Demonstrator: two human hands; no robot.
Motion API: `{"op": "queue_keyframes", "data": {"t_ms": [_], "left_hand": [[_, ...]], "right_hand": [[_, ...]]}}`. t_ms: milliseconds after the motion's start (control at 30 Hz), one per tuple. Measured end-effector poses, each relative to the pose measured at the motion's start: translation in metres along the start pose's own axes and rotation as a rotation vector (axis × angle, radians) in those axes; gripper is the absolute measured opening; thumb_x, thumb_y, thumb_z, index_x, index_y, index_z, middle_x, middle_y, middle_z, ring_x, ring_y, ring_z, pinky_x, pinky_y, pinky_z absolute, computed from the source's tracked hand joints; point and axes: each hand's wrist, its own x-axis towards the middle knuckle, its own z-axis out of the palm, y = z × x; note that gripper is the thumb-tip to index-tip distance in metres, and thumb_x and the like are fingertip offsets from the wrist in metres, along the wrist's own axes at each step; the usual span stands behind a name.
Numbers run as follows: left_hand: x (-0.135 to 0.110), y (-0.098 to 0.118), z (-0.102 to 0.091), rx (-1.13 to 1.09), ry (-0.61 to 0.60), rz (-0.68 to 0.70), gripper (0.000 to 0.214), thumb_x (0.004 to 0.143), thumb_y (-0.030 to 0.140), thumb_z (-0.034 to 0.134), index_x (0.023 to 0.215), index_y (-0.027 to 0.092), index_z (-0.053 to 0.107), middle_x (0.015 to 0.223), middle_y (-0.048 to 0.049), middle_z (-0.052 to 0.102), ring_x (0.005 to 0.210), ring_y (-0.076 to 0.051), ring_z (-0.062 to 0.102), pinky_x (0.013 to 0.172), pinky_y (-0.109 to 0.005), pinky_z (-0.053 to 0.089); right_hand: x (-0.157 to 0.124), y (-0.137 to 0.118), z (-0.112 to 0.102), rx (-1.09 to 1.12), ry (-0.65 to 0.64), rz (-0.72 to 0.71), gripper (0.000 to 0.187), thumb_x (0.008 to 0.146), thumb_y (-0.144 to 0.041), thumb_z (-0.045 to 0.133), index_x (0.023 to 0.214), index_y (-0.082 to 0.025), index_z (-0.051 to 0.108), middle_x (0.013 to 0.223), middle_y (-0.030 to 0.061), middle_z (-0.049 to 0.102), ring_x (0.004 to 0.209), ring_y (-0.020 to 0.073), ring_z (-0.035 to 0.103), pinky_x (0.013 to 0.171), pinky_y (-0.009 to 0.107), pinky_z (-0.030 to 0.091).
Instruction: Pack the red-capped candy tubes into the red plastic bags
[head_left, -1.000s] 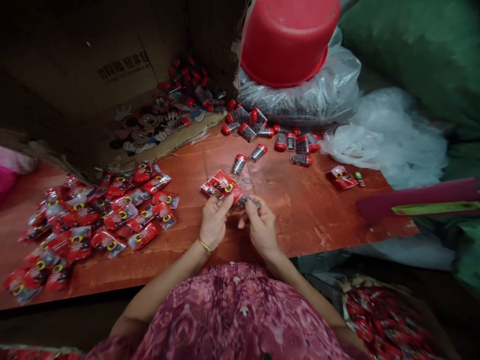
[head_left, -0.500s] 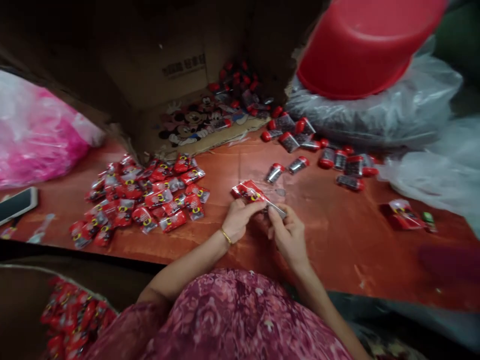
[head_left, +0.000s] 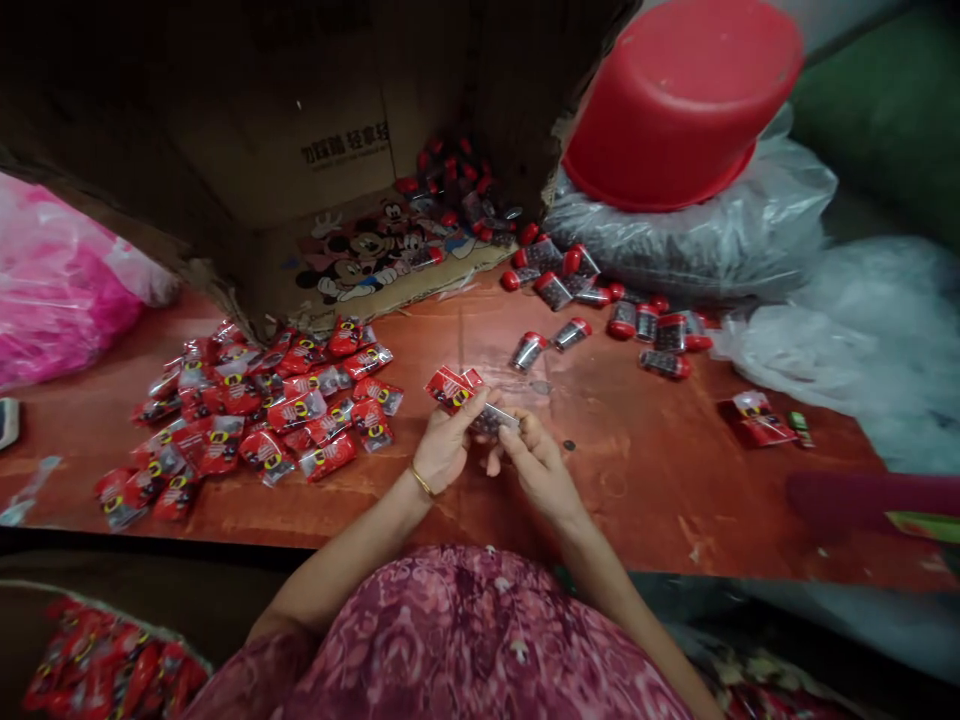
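My left hand (head_left: 442,447), a gold bracelet on its wrist, is closed on a red printed packet (head_left: 450,388) in front of my body. Between the two hands lies a small clear container with dark contents (head_left: 495,419). My right hand (head_left: 545,468) pinches the right end of this container, and the left thumb rests at its other end. Whether the container is partly inside the packet I cannot tell. Just beyond the hands, two small red-capped containers (head_left: 529,350) lie on the orange-red tabletop (head_left: 622,480).
Filled red packets (head_left: 262,450) are heaped at left. An open cardboard box (head_left: 255,190) at the back holds more red-capped containers (head_left: 454,175). A red tub (head_left: 682,110) sits on a clear plastic bag (head_left: 697,240). At the right edge is a blurred purple sleeve (head_left: 862,505).
The view has shifted, so the table's contents appear farther left. The container shows more plainly between my hands. A purple sleeve at the right edge extends farther in, with something green.
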Motion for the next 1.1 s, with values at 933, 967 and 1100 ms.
{"op": "queue_keyframes", "data": {"t_ms": [933,967,1100], "left_hand": [[0.006,0.053,-0.042,0.028,0.102,0.131,0.028,0.067,0.044,0.067,0.077,0.018,0.064,0.081,-0.0026,0.070,0.082,-0.014,0.064,0.078,-0.027,0.049],[0.010,0.065,-0.054,-0.028,0.193,0.208,0.028,0.071,0.046,0.063,0.077,0.020,0.063,0.082,-0.0013,0.070,0.084,-0.013,0.064,0.079,-0.026,0.049],[0.019,0.095,-0.081,-0.169,0.409,0.509,0.040,0.076,0.059,0.047,0.075,0.022,0.061,0.085,-0.0014,0.070,0.097,-0.012,0.060,0.081,-0.020,0.048]], "right_hand": [[0.068,-0.011,-0.002,-0.860,0.204,-0.247,0.041,0.073,-0.059,0.053,0.073,-0.018,0.056,0.062,0.0003,0.055,0.056,0.0122,0.048,0.053,0.024,0.036],[0.075,-0.014,-0.010,-1.008,0.276,-0.243,0.043,0.076,-0.059,0.049,0.083,-0.017,0.058,0.071,0.0042,0.058,0.064,0.0153,0.052,0.058,0.026,0.038],[0.094,-0.017,-0.044,-1.440,0.482,-0.162,0.052,0.078,-0.054,0.050,0.112,-0.015,0.054,0.107,0.0174,0.055,0.090,0.0281,0.051,0.068,0.035,0.039]]}}
